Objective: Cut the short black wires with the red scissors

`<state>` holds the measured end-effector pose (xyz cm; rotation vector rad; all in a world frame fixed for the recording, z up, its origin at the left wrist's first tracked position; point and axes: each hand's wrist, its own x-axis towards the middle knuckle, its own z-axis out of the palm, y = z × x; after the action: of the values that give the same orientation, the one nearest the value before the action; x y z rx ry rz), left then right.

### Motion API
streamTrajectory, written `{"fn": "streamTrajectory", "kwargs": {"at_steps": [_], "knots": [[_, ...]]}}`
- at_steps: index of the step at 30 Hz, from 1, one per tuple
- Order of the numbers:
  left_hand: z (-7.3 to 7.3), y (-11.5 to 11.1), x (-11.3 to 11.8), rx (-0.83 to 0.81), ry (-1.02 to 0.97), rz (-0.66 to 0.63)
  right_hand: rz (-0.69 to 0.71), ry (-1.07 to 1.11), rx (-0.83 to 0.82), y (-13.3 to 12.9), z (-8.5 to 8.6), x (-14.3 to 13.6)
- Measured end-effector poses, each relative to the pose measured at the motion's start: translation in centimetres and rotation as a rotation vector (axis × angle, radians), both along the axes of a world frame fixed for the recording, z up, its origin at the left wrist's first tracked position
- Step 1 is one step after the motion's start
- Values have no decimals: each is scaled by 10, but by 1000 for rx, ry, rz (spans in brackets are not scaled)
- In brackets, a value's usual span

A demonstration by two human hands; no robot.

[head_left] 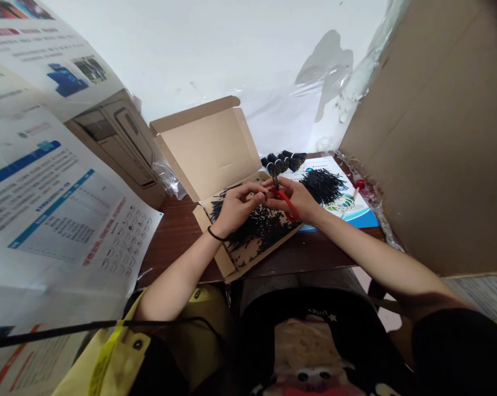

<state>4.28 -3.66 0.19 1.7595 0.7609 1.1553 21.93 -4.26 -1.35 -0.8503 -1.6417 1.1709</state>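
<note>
My left hand [241,208], with a black band at its wrist, is closed in a pinch over an open cardboard box [209,146]. What its fingertips grip is too small to make out. Red-handled scissors [290,205] are in my right hand [302,199], their blades pointing away from me; its fingertips meet those of the left. Beneath both hands, many short black strips [254,234] lie scattered in the box. Behind the right hand are several black bundles [288,160] tied with white bands. A loose pile of black strips [323,186] lies to its right.
Under the loose pile is a printed sheet [362,218], with pale rings of band or cord [342,203] on it and a red-topped item [359,185] beside it. Large cardboard [434,137] stands at right. Printed posters [59,203] and a carton [120,143] are at left.
</note>
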Motion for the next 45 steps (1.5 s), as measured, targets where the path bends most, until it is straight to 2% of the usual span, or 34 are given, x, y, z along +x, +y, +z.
{"fn": "streamTrajectory", "kwargs": {"at_steps": [3, 6, 10, 13, 19, 29, 45], "knots": [[1, -1, 1, -39, 4, -48, -18, -23, 15, 1, -1, -2], [0, 1, 1, -48, 1, 2, -75, -112, 68, 3, -4, -1], [-4, 4, 0, 37, 42, 111, -352, -438, 344, 3, -5, 5], [-9, 7, -1, 87, 81, 117, -454, -611, 514, 1, -2, 9], [-16, 12, -2, 120, 121, 169, -473, -717, 578, -2, 1, 10], [-14, 13, -3, 181, 171, 256, -482, -793, 611, -1, 0, 11], [-15, 12, -2, 256, 237, 302, -460, -818, 597, 0, -2, 13]]}}
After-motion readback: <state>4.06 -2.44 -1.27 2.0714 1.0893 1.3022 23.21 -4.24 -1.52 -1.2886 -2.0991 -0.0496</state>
